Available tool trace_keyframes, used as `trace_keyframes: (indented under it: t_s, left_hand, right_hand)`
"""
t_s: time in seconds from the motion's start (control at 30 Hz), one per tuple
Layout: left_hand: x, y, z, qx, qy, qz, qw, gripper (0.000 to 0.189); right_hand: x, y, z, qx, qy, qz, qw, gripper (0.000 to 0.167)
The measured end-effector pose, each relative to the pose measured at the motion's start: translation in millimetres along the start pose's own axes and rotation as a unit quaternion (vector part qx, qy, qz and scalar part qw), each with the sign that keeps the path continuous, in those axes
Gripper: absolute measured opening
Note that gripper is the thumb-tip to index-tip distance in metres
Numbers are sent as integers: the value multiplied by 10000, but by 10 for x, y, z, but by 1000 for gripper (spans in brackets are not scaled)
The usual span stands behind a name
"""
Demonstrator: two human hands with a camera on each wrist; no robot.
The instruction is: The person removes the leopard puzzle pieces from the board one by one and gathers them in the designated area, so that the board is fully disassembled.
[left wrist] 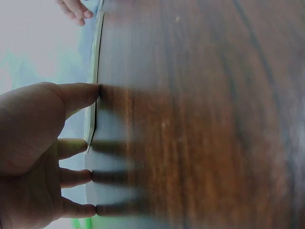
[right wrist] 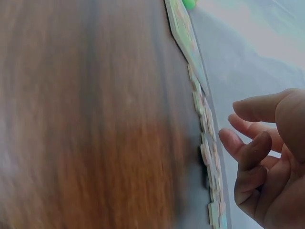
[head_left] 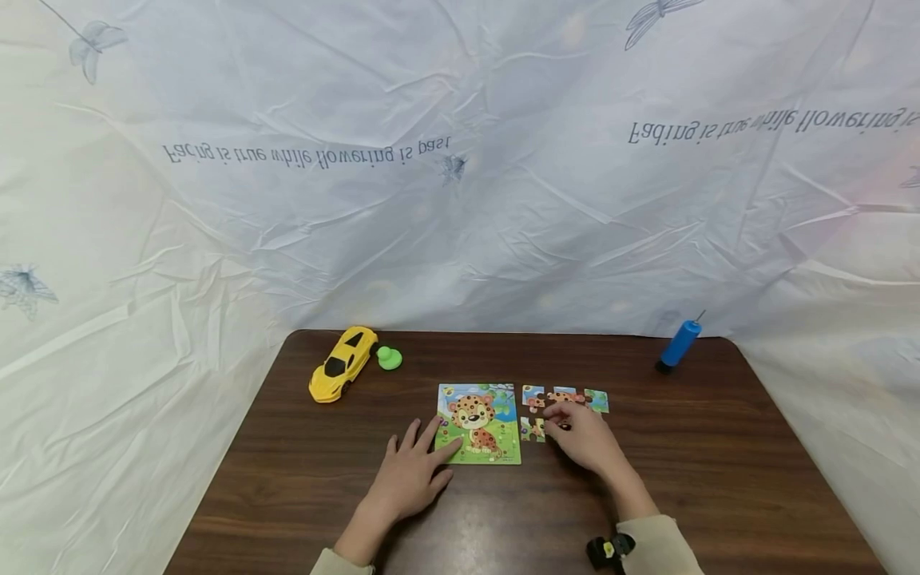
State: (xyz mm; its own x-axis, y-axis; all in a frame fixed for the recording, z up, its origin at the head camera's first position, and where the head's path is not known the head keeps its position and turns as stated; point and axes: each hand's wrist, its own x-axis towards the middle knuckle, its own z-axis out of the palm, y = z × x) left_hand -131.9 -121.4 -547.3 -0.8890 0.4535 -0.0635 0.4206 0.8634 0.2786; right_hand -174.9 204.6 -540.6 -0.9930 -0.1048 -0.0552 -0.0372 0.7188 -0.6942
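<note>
A square jigsaw board [head_left: 503, 419] with a spotted leopard picture lies in the middle of the table. My left hand [head_left: 410, 477] spreads its fingers at the board's left side, with the index finger over its lower left part. In the left wrist view, the left hand's fingertips [left wrist: 78, 177] meet the tabletop and board edge. Right of the board lie several loose jigsaw pieces [head_left: 533, 396]. My right hand [head_left: 585, 438] hovers over them and hides some. In the right wrist view, the right hand [right wrist: 271, 162] has loosely bent fingers, thumb apart, nothing between them.
At the back left are a yellow toy car [head_left: 343, 365] and a small green knob-shaped object [head_left: 389, 358]. A blue cylinder with a thin metal tip [head_left: 679, 345], like a small pump, stands at the back right. Behind the dark wooden table [head_left: 323, 447] hangs a white printed cloth [head_left: 460, 239].
</note>
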Motion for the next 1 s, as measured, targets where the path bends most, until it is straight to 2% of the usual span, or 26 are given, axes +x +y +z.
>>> trace_keyframes:
  t_s: [0.13, 0.27, 0.4, 0.6, 1.0]
  left_hand:
    - [10, 20, 12, 34, 83, 77, 9999, 50]
    - [33, 72, 27, 48, 169, 281, 9995, 51]
    - [54, 135, 43, 116, 63, 445, 9989, 51]
    - [51, 184, 49, 233, -76, 493, 9985, 50]
    - [54, 190, 45, 173, -56, 555, 9983, 48]
  right_hand:
    - [-44, -87, 98, 27, -90, -35, 9999, 16]
    - [-82, -161, 216, 80, -267, -187, 9994, 15]
    - [-110, -216, 320, 80, -447, -441, 9980, 17]
    - [-136, -262, 417, -161, -690, -700, 9950, 29]
    - [-125, -329, 440, -436, -742, -572, 9946, 32]
